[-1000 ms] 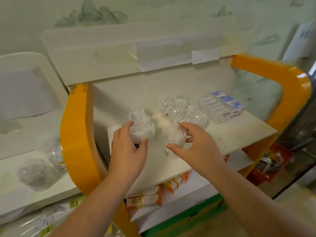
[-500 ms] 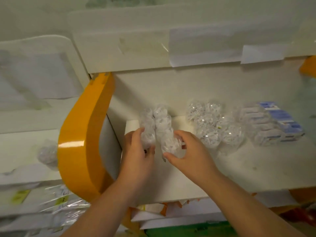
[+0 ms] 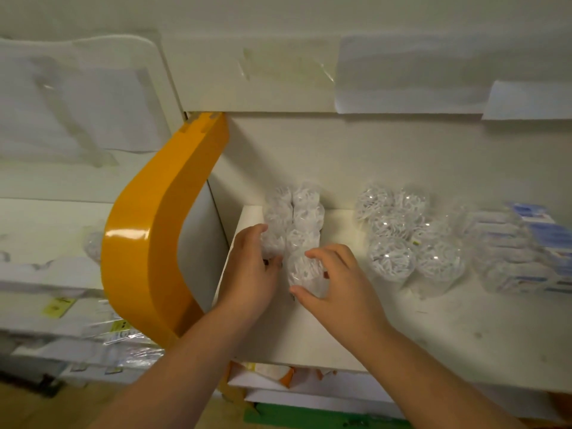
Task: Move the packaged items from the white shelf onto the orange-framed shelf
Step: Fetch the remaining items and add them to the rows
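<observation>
Two clear packs of white balls lie side by side at the left end of the orange-framed shelf (image 3: pixel 161 218). My left hand (image 3: pixel 252 270) grips the near end of the left pack (image 3: pixel 277 218). Around the near end of the right pack (image 3: pixel 305 233) curls my right hand (image 3: pixel 337 286), thumb and fingers touching it. Both packs rest on the shelf board (image 3: pixel 433 335). One more clear pack (image 3: pixel 93 247) sits blurred on the white shelf (image 3: pixel 40 224) to the left, partly hidden by the orange frame.
More clear packs of white balls (image 3: pixel 402 239) lie in the middle of the shelf board, and blue-and-white boxed packs (image 3: pixel 526 249) at the right. White panels and taped paper hang above. Wrapped goods (image 3: pixel 117 339) fill the lower white shelf; orange cartons (image 3: pixel 272 371) sit under the board.
The view has moved closer and to the left. Both hands pushed the two packs back and together at the board's left end, where they now lie in parallel.
</observation>
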Demonstrator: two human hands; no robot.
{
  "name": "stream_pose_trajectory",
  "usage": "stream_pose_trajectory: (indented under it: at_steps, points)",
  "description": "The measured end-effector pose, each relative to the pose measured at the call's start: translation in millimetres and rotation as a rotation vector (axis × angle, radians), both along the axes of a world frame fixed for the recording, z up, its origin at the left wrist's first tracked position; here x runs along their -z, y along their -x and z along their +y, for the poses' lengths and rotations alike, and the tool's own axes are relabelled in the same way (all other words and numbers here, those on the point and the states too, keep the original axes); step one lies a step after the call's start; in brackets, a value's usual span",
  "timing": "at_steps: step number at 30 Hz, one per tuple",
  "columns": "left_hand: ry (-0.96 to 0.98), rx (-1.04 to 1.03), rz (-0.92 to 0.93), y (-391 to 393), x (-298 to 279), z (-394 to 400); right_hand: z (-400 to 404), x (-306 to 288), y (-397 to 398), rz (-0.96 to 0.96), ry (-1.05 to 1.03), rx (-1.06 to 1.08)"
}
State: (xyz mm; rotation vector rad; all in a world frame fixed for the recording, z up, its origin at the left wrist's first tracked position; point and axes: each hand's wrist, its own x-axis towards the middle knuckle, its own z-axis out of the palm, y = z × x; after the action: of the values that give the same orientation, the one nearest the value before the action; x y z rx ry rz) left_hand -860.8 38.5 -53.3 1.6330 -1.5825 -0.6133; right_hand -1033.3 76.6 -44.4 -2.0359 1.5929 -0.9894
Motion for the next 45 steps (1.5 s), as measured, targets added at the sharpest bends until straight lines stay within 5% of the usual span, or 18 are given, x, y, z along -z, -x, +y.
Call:
stream_pose_trajectory:
  at_steps: [15,26,35,45]
  points:
    - [0.013,0.087,-0.012,0.4,-8.0,3.6,-3.0,-9.7,10.3,0.021,0.003,-0.033]
    - [0.265,0.109,-0.571,4.5,-80.3,60.0,1.4,-50.3,38.8,-0.007,0.121,-0.051]
    - [0.390,-0.107,-0.609,-33.4,-150.3,109.8,-0.2,-93.0,4.9,-0.119,0.204,-0.117]
    - [0.203,-0.359,-0.654,-160.0,-150.5,139.1,19.9,-136.2,-96.8,-0.089,0.342,-0.206]
